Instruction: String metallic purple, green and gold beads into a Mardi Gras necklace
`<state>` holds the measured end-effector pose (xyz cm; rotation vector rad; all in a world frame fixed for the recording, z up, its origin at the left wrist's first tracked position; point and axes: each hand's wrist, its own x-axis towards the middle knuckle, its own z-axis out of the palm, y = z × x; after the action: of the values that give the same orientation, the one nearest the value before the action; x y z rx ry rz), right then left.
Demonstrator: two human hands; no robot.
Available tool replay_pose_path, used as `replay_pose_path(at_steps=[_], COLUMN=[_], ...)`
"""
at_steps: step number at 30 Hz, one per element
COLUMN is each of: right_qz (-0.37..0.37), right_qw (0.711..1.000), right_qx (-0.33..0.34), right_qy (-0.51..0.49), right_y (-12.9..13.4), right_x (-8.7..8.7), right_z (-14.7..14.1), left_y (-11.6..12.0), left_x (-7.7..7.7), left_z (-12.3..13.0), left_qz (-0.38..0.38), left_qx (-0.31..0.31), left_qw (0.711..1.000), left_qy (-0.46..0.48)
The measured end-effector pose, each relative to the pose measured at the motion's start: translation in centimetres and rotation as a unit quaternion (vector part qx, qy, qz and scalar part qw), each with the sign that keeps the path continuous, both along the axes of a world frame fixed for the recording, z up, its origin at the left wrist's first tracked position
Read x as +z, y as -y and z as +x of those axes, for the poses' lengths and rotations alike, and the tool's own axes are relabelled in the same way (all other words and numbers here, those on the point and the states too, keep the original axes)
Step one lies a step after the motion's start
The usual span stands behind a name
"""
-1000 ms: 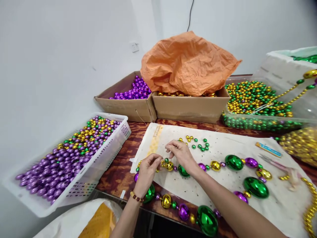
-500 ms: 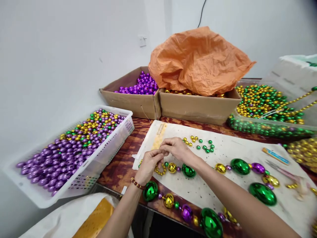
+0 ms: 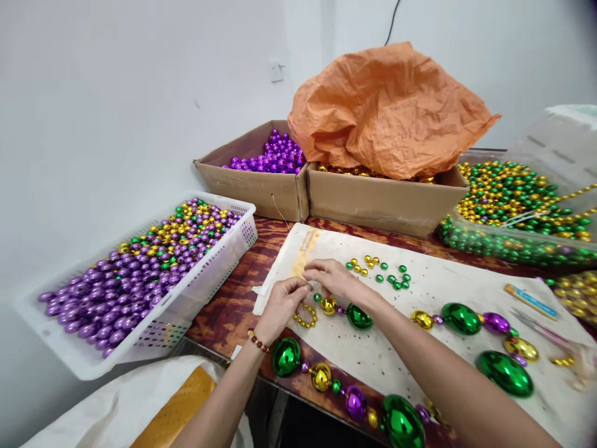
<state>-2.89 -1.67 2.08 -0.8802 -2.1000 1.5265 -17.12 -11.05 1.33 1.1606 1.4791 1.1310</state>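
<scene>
Two bare hands meet above a white cloth [image 3: 354,354]. The left hand [image 3: 282,305] has thumb and forefinger brought together at the tips; the right hand [image 3: 338,280] has its fingers bent, tips just beside the left's, though whether they are pressed together or grip anything cannot be made out. Any thread between them is too fine to see; so close a pinch would suit something thin. A small loop of gold beads [image 3: 306,325] lies just below the left fingertips, and whether it is held is unclear. To the right of the fingertips runs a strand of large beads [image 3: 359,316], spread out, perhaps to keep it from tangling; the right forearm crosses it and hides whether its two rows join. Beyond the right fingers lie loose gold beads [image 3: 368,258] and green beads [image 3: 397,285], probably set there for short reaches. Well to the right are a blue-and-yellow cutter [image 3: 532,302] and pink-handled scissors [image 3: 545,330], on the far side of the strand. Left of the fingers stands a white basket [image 3: 184,298] of beads; farther beyond, two cardboard boxes [image 3: 382,202], the right-hand one largely covered by an orange sheet [image 3: 387,112] that would obstruct access.
</scene>
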Motion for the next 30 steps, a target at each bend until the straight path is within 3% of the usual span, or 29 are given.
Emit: replay_pose_path(at_steps=[3, 7, 11, 13, 15, 19, 22, 26, 30], right_qz=[0.021, 0.095, 0.157, 0.171, 0.132, -0.075, -0.135, -0.186, -0.21], right_qw=[0.999, 0.993, 0.984, 0.982, 0.989, 0.997, 0.989, 0.979, 0.974], right_qx=[0.018, -0.021, -0.033, -0.001, 0.043, 0.035, 0.055, 0.08, 0.077], right_qy=[0.039, 0.069, 0.082, 0.075, 0.048, 0.001, 0.008, 0.012, 0.02], right_y=[0.2, 0.6, 2.1, 2.8, 3.1, 2.2, 1.1, 0.3, 0.2], right_x=[-0.4, -0.3, 0.6, 0.9, 1.0, 0.4, -0.2, -0.2, -0.1], right_z=[1.6, 2.8, 3.3, 3.5, 3.7, 3.5, 2.9, 2.5, 2.3], left_y=[0.0, 0.0, -0.3, -0.3, -0.1, 0.0, -0.1, -0.1, 0.2], left_x=[0.4, 0.6, 0.7, 0.8, 1.1, 1.9, 2.5, 2.7, 2.1], left_z=[-0.5, -0.9, -1.1, -1.3, -1.6, -1.6, -1.3, -0.9, -0.5], left_qz=[0.008, 0.042, -0.053, -0.094, -0.119, -0.123, -0.078, 0.034, 0.072], left_qx=[0.005, 0.003, -0.033, -0.049, -0.057, -0.082, -0.103, -0.095, -0.07], left_qw=[0.997, 0.986, 0.997, 0.994, 0.987, 0.981, 0.99, 0.986, 0.977], left_qy=[-0.07, -0.159, -0.043, 0.025, 0.089, 0.124, 0.049, -0.132, -0.188])
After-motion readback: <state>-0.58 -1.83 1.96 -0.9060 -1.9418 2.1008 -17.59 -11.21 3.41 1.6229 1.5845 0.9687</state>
